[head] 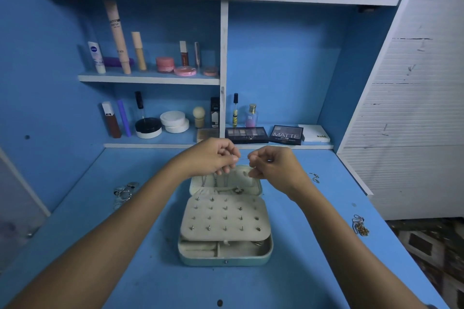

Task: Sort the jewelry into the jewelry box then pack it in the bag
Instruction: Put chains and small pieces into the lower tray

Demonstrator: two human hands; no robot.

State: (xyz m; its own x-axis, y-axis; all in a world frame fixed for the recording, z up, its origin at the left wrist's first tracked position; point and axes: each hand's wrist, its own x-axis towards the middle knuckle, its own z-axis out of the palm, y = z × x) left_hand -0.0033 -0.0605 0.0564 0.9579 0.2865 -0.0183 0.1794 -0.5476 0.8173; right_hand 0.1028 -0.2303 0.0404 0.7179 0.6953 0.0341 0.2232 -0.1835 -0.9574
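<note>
The left hand (216, 157) and right hand (270, 164) hang side by side above the far end of the open jewelry box (225, 226), a thin chain (242, 158) strung between them. The box sits on the bench (150, 271) just below and nearer than the hands. A ring cluster (124, 192) lies left of the left hand; a small chain (314, 177) lies just right of the right hand, a necklace pile (360, 225) farther right and nearer. Shelves (150, 78) of cosmetics stand beyond both hands.

Home dressing corner, blue vanity surface (150, 271). Built-in shelves (148, 78) hold cosmetics: lotion tube (96, 56), eyeshadow palettes (286, 135), perfume bottle (251, 116), powder jars (173, 120). Open jewelry box (226, 256) on surface.
</note>
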